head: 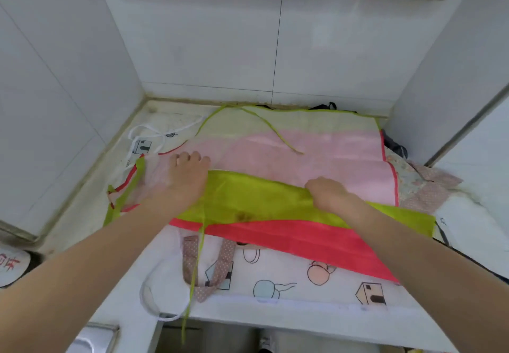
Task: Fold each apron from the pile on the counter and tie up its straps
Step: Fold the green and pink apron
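Note:
A thin pink, lime-green and red apron (316, 157) lies spread on top of the pile across the counter, its near part folded over so a green and red band (261, 206) faces up. My left hand (187, 176) rests on the apron's left side, palm down, fingertips curled slightly. My right hand (327, 194) pinches the upper edge of the green fold. One green strap (275, 129) loops over the pink cloth at the back. Another green strap (194, 272) hangs down over the counter's front edge.
Under it lies a white apron with cartoon prints (289, 278), its white cord (148, 297) and a pink dotted strap (220, 267) at the front. A pink floral apron (421, 187) sticks out at right. White tiled walls (206, 44) enclose the counter (93, 204) on three sides.

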Tool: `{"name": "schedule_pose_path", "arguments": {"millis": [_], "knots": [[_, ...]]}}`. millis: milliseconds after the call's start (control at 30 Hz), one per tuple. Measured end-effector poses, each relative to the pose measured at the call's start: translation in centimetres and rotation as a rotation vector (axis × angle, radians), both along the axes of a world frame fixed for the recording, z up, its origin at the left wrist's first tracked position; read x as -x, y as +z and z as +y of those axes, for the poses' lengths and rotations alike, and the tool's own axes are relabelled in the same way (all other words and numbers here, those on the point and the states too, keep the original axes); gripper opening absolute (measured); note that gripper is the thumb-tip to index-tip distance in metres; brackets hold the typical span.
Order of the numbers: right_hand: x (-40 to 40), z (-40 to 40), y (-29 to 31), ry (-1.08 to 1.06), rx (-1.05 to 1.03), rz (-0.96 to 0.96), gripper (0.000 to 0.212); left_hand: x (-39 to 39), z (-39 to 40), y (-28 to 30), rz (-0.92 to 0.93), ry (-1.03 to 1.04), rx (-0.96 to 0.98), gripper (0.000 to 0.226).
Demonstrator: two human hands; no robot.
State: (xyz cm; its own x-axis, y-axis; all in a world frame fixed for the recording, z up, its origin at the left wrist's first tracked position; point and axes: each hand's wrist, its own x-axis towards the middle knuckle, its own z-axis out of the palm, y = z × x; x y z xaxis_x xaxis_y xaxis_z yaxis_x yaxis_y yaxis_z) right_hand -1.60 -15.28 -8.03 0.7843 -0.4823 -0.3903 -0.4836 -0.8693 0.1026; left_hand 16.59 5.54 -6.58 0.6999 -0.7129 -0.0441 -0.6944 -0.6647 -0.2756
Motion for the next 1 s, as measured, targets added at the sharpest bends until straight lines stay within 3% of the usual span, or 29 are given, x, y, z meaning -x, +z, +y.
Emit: {"name": "schedule_pose_path", "arguments": {"millis": [67, 167, 267, 367, 467, 567, 667, 733, 867, 933, 1000], "knots": [[0.0, 0.1, -1.9, 0.0, -0.006, 0.031, 0.039, 0.9, 0.3, -1.5, 0.034, -0.149, -0.024, 0.051], [-0.2, 0.4, -3.3, 0.021, -0.054, 0.028, 0.037, 2.6, 0.4, -3.5, 0.248, -0.375, -0.153, 0.06], [-0.8, 0.4, -3.5, 0.075, -0.037, -0.026, 0.039, 3.7, -0.6, -5.0, 0.528, -0.32, -0.318, 0.075], [-1.3, 0.3, -3.5, 0.068, 0.035, -0.063, 0.041, 3.8, -1.5, -6.0, 0.585, -0.285, -0.361, 0.08], [-1.9, 1.0, -3.6, 0.093, -0.023, -0.164, 0.043, 3.1, -1.2, -6.2, 0.547, -0.322, -0.29, 0.066], [-3.3, 3.4, -3.6, 0.17, -0.281, -0.254, 0.036, 1.9, 0.5, -5.8, 0.39, -0.379, -0.191, 0.049], [-5.9, 8.1, -3.7, 0.155, -0.625, -0.161, 0.032, 0.8, 2.4, -5.2, 0.17, -0.446, -0.044, 0.027], [-8.0, 11.7, -4.3, 0.068, -0.861, -0.156, 0.035, 0.1, 3.6, -5.0, 0.095, -0.404, -0.077, 0.031], [-10.3, 16.0, -4.2, -0.305, -1.338, -0.333, 0.047, -0.5, 4.0, -4.5, 0.151, -0.222, -0.099, 0.028], [-10.6, 15.9, -3.5, -0.521, -1.659, -0.398, 0.034, -1.4, 3.8, -4.1, 0.189, -0.12, -0.131, 0.031], [-11.1, 14.7, -2.1, -0.672, -1.827, -0.447, 0.023, -2.2, 3.4, -3.9, 0.202, -0.054, -0.077, 0.029]]}}
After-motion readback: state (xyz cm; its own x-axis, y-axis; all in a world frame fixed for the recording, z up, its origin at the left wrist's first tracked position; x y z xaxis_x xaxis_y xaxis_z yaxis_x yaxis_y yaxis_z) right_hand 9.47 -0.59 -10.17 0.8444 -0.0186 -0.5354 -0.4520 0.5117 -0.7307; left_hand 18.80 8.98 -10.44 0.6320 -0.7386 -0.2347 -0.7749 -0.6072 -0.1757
